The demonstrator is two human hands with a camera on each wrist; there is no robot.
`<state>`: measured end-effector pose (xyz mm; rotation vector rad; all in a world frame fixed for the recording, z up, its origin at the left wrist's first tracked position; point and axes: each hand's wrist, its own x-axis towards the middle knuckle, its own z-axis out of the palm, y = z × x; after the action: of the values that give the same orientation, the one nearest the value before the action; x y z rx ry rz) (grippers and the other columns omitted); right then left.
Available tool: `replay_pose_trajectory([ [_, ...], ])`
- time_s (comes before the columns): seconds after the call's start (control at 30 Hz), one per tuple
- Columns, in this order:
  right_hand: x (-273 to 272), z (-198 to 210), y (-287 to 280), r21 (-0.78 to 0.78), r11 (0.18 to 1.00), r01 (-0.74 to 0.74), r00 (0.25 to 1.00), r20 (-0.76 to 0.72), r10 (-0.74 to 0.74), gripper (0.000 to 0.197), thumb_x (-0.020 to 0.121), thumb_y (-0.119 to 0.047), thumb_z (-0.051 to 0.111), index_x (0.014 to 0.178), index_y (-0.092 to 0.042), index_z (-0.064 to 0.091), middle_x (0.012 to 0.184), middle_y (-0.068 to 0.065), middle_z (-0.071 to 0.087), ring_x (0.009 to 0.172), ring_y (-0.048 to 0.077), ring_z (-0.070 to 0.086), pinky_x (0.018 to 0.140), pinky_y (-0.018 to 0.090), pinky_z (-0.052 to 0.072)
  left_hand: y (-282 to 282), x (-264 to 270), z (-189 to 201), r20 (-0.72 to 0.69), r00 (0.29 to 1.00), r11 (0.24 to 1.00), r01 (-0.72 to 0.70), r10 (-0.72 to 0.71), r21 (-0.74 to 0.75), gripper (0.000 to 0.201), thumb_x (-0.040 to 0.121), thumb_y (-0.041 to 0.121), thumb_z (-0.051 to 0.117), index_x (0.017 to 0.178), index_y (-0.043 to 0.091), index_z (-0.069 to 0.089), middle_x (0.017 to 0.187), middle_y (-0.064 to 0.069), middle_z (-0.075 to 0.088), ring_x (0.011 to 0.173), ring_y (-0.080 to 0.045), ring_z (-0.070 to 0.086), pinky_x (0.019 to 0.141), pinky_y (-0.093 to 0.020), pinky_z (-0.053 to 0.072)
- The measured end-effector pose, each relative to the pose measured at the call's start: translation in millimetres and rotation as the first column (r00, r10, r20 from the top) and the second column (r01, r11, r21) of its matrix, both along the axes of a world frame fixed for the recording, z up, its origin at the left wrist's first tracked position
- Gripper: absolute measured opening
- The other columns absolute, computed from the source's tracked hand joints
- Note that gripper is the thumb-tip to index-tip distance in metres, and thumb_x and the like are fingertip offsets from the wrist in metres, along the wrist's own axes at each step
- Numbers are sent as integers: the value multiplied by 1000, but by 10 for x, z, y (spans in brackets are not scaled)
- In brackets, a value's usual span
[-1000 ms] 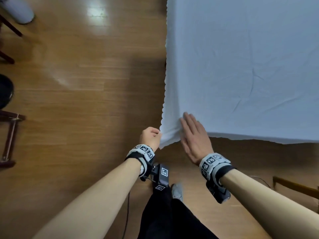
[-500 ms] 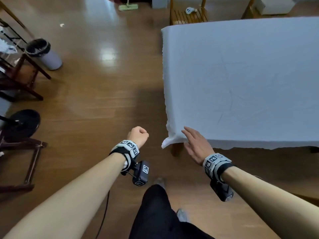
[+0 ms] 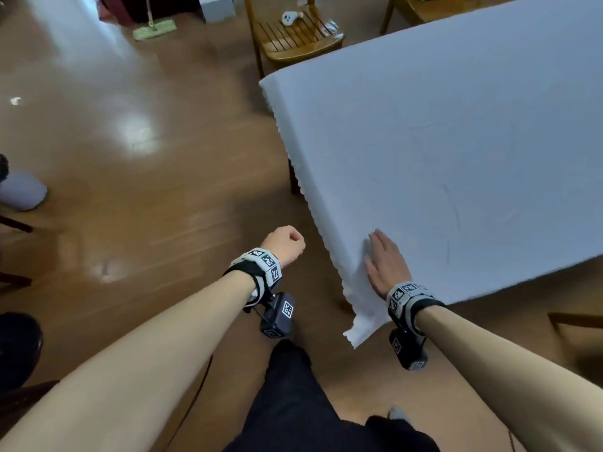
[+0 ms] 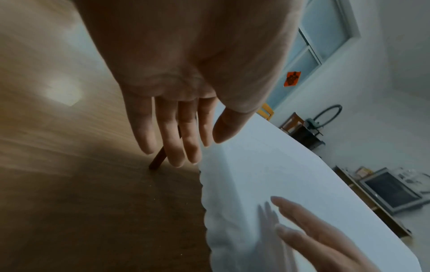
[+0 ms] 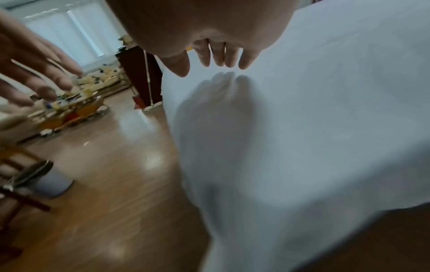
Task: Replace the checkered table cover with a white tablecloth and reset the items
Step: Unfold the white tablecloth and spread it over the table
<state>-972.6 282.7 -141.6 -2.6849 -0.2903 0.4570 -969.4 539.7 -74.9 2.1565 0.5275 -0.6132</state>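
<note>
The right hand (image 3: 388, 267) lies flat, fingers straight and close together, on the near left corner of the white fabric tablecloth (image 3: 456, 151), low and right of centre in the head view. From the right wrist camera its fingertips (image 5: 223, 57) hover just over the cloth above their own shadow, so actual contact is hard to judge there. The left hand (image 3: 283, 244) hangs in the air just left of that corner, touching nothing; the head view shows it as a loose fist, while the left wrist camera shows its fingers (image 4: 172, 136) extended and relaxed, empty. The tablecloth covers the whole table, filling the right and upper right of the frame, its scalloped hem (image 3: 354, 331) drooping at the corner below the right wrist.

Farther out, a brown wooden floor (image 3: 146, 207) fills the left, a slatted wooden chair (image 3: 293, 34) stands at the upper centre, and a pale green flat mop (image 3: 155, 29) lies at the upper left.
</note>
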Motion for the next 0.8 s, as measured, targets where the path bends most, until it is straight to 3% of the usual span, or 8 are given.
replay_pose_trajectory([
  [0.13, 252, 211, 539, 25, 997, 72, 997, -5, -72, 55, 104, -27, 40, 154, -9, 27, 164, 10, 18, 150, 26, 19, 121, 36, 17, 535, 395, 171, -38, 993, 994, 109, -108, 23, 13, 79, 21, 54, 84, 28, 65, 77, 9, 72, 80, -17, 70, 83, -38, 57],
  [0.47, 1491, 502, 1334, 24, 991, 128, 992, 8, -128, 53, 103, -27, 42, 153, -13, 30, 164, 5, 17, 150, 23, 17, 120, 38, 20, 1461, 1440, 435, 26, 999, 999, 43, -43, 7, 17, 80, 18, 51, 82, 26, 66, 75, 7, 74, 79, -20, 71, 82, -39, 58],
  [0.8, 3459, 246, 2199, 84, 996, 37, 999, -8, -37, 54, 100, -24, 45, 151, -11, 34, 163, 8, 23, 148, 27, 24, 119, 42, 27, 2219, 2968, 270, -7, 998, 993, 65, -64, 104, 18, 90, 11, 50, 81, 22, 61, 83, -2, 74, 77, -22, 70, 79, -38, 59],
])
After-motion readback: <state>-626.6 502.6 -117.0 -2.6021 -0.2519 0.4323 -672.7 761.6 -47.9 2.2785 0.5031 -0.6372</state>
